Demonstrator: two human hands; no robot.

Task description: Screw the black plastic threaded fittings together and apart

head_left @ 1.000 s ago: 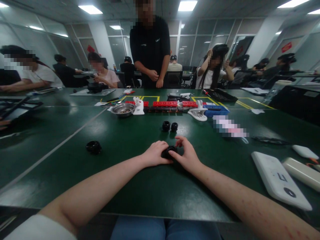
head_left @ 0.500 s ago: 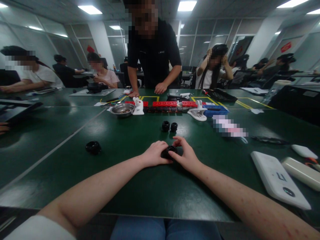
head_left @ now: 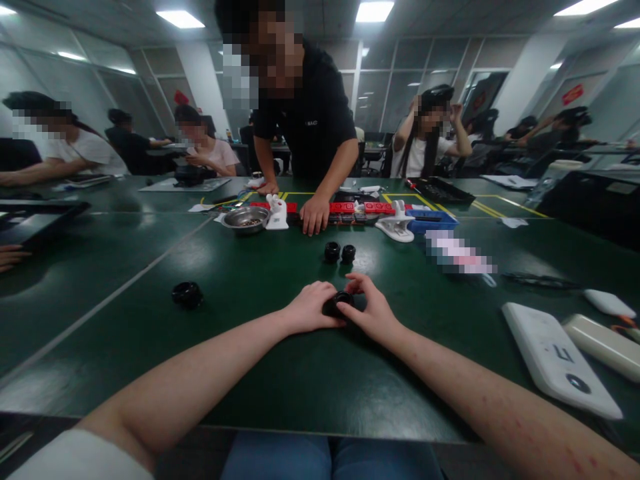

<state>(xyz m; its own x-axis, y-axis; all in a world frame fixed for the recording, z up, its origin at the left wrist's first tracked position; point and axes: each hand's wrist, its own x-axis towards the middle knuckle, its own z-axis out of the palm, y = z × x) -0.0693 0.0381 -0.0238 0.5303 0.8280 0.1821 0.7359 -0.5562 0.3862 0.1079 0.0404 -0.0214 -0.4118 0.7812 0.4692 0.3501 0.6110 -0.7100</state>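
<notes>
A black, round, ring-topped part [head_left: 342,300] stands on the green table between my two hands. My left hand [head_left: 313,308] is wrapped round its left side. From the right, my right hand [head_left: 371,308] grips it, thumb on the near rim and fingers curled behind. Its lower portion is hidden by my fingers. Two smaller black ribbed parts stand beyond my hands, a larger one [head_left: 332,252] and a smaller one [head_left: 349,253]. Farther left, another black round part [head_left: 187,294] rests on the table.
Across the table [head_left: 240,393] a person in black [head_left: 320,127] leans over, one hand [head_left: 315,215] on a row of red and black pieces [head_left: 345,218]. Near it are a metal bowl [head_left: 246,220], white clamps [head_left: 397,225] and a blue tray [head_left: 433,220]. A white device [head_left: 555,353] lies right.
The person opposite has leaned farther over and reached a hand forward onto the row of pieces. My hands and the black part between them look unchanged.
</notes>
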